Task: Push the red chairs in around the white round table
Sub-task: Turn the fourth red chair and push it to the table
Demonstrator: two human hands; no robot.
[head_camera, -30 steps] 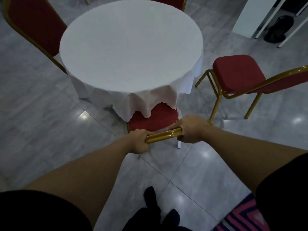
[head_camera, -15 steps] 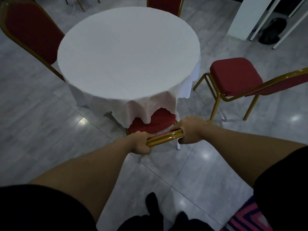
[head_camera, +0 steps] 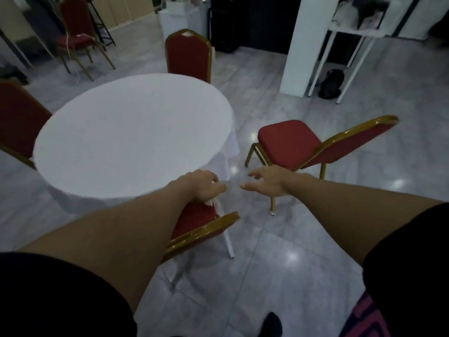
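head cam | looks forward-down | close over white round table [head_camera: 133, 135]

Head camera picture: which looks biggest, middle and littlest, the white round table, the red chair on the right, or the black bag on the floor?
1. White round table, biggest.
2. Red chair on the right, middle.
3. Black bag, littlest, though it lies farther away, so it may only look that small.

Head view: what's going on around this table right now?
A person is tidying red chairs at a white round table. The near chair sits tucked under the tablecloth edge, and neither hand grips it. The left hand hovers above its seat, and the open right hand reaches toward the chair on the right, which stands clear of the table, not yet pushed in.
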